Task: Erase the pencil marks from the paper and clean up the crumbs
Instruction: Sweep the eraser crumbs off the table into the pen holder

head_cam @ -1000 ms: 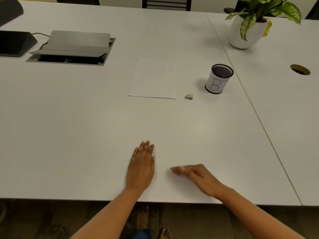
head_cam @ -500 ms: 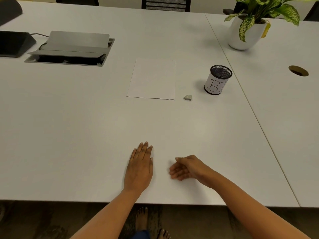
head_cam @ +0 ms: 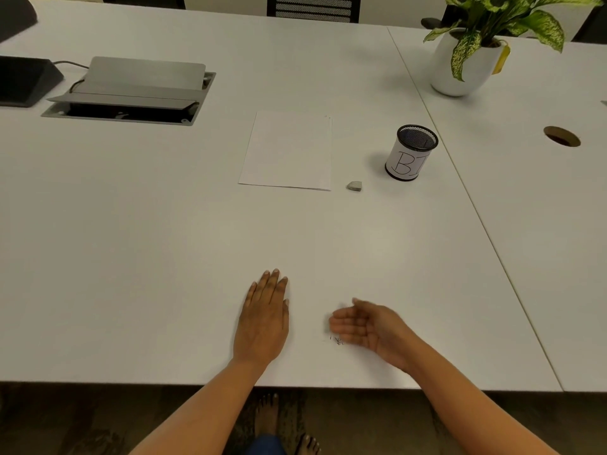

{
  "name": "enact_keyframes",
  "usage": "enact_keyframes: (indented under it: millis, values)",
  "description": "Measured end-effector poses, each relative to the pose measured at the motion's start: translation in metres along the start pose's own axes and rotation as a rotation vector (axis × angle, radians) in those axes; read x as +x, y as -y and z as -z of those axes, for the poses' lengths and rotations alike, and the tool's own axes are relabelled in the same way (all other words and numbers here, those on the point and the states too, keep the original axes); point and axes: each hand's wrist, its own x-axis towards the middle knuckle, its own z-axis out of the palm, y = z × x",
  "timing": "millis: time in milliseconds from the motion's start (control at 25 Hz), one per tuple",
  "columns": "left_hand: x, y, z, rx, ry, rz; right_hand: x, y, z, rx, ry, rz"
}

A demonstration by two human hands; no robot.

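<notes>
The right hand [head_cam: 364, 326] has turned from flat to cupped, fingers loosely curled, holding nothing — sweeping crumbs [head_cam: 336, 339] toward the table's near edge; the paper [head_cam: 289, 152] looks clean mid-table.

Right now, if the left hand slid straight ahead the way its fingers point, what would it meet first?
Probably the near edge of the paper; the left hand lies flat and the table between looks bare.

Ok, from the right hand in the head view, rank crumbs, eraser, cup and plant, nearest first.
1. Crumbs, just under the right hand.
2. Eraser, ahead, beside the paper.
3. Cup, ahead and rightward.
4. Plant, far right corner.
</notes>
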Motion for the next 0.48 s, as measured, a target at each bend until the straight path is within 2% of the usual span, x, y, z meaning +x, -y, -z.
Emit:
enact_keyframes:
  millis: [80,160,360,480]
  values:
    - [0.0,0.0,0.0,0.005,-0.005,-0.007,-0.002,0.009,0.015,0.251,-0.088,0.08]
    - [-0.001,0.0,0.0,0.004,-0.007,-0.008,-0.003,0.009,0.022,0.387,-0.161,0.14]
    - [-0.001,0.0,0.001,0.001,-0.002,-0.006,-0.003,-0.023,-0.01,0.345,-0.107,0.092]
    - [-0.001,-0.001,0.001,-0.004,0.003,-0.002,0.004,-0.012,-0.019,0.36,-0.06,0.099]
